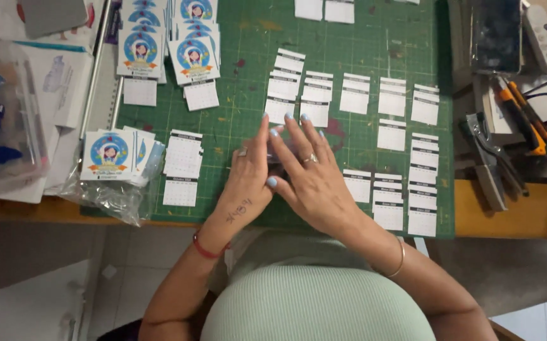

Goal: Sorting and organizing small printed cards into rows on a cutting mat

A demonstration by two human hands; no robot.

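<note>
Both hands meet over the green cutting mat (235, 126), right hand (308, 180) overlapping left hand (248, 180), fingers (298, 136) extended toward twelve o'clock over small calendar slips (281, 108); any grip is hidden.

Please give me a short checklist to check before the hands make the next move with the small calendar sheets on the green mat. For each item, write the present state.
1. Both hands over the green cutting mat: ok; left hand and right hand meet at its near middle.
2. Something held between the hands: cannot tell; the fingers cover it.
3. Calendar sheets laid in separate piles: ok, rows stand right of the hands.
4. Round picture cards at hand: ok, a stack lies left, on a plastic bag.
5. Orange cutter away from the hands: ok, off the mat, far right.
</note>
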